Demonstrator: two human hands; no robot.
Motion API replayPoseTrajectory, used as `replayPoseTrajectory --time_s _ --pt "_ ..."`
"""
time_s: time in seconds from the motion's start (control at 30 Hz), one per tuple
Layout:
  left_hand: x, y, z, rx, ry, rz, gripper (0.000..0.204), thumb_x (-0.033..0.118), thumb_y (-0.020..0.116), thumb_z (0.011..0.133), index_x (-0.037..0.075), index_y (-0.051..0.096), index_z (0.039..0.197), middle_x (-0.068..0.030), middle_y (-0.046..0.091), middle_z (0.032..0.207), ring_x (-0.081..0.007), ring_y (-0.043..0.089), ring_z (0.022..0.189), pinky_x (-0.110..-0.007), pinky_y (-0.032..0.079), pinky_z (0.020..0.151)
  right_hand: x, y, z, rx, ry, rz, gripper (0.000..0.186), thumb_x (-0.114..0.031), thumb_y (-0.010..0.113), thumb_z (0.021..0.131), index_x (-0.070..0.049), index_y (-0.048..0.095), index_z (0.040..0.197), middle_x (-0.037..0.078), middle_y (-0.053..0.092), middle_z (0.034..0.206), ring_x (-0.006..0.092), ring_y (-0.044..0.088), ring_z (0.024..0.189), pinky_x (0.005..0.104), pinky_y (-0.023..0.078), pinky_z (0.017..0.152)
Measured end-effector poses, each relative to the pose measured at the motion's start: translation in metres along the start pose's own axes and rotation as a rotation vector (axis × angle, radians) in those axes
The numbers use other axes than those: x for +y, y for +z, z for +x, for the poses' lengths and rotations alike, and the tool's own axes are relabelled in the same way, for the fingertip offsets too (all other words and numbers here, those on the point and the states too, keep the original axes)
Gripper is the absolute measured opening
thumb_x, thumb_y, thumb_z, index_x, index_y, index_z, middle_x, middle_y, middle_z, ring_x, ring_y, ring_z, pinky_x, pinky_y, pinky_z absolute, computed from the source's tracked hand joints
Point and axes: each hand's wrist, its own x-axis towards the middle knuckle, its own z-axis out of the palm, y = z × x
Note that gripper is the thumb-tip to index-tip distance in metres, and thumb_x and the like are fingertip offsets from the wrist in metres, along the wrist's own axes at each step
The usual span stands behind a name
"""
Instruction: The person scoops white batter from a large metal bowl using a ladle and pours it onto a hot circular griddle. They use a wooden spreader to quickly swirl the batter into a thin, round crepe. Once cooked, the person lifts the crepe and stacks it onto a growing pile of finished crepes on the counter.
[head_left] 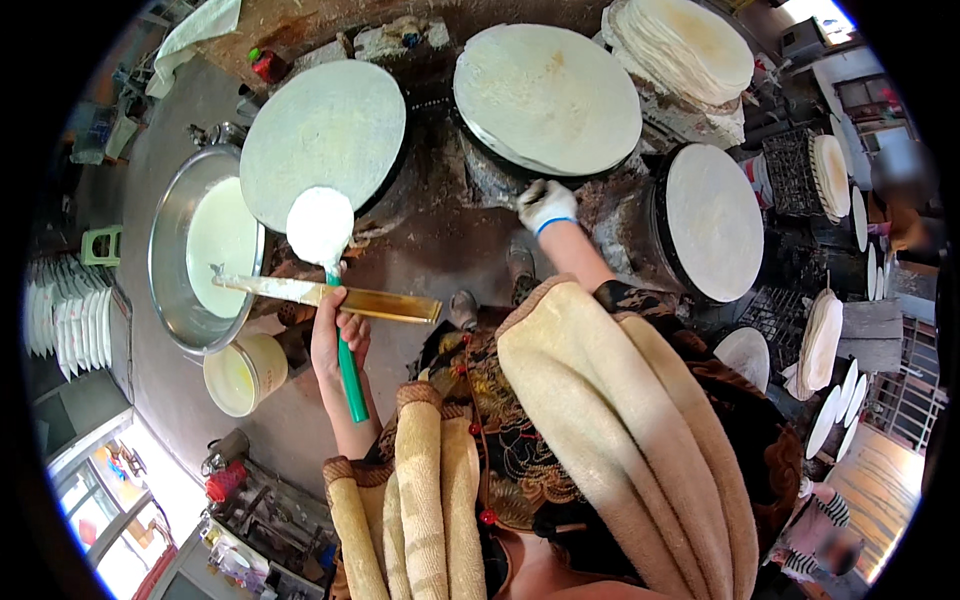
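Green-handled, the ladle [320,228] is left of the frame's middle, its white end over the low edge of a big white disc [322,128]. The left hand [328,342] is closed on the ladle and a flat stick [392,305]. The gloved right hand [547,206] is curled beside the top-middle disc [545,92]; if it grips anything, one cannot tell. At left, a metal bowl [172,275] holds white mix [222,225]. Keeping the ladle flat should help stop spills.

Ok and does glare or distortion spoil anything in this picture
In the head view, glare washes out the window at lower left; same view, fisheye curvature bends outer edges inside a black border; also there, the metal basin shows bright reflections, while the left hand looks fairly clear.
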Motion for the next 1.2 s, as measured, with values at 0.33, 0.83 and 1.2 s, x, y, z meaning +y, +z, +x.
replayPoseTrajectory --time_s 0.33,0.83,1.2 --pt "-0.009 0.01 0.009 0.01 -0.025 0.074 0.02 0.012 0.056 0.094 0.009 0.047 0.077 0.0047 0.044 0.05 -0.0058 0.041 0.033 -0.019 0.034 0.028 -0.147 -0.022 -0.008 -0.022 -1.705 -1.491 0.023 -0.017 0.062 0.081 -0.006 0.068 0.1 0.008 0.065 0.085 0.0244 0.063 0.084 0.0395 0.051 0.079" --pt "-0.014 0.049 0.022 0.048 -0.061 0.115 0.02 0.012 0.055 0.094 0.01 0.046 0.077 0.0046 0.045 0.049 -0.0063 0.042 0.032 -0.02 0.035 0.028 -0.057 0.026 -0.047 -0.52 -2.173 -2.24 0.03 -0.024 0.064 0.071 -0.022 0.059 0.101 0.002 0.049 0.126 0.0265 0.043 0.121 0.0484 0.037 0.093" --pt "-0.023 0.08 0.04 0.013 -0.016 0.043 0.021 0.012 0.054 0.095 0.009 0.047 0.076 0.0045 0.044 0.049 -0.0064 0.041 0.033 -0.02 0.036 0.028 -0.141 0.223 -0.103 -0.479 -1.513 -2.261 0.057 -0.047 0.062 0.082 -0.001 0.065 0.115 0.023 0.064 0.115 0.0347 0.062 0.108 0.0414 0.048 0.096"
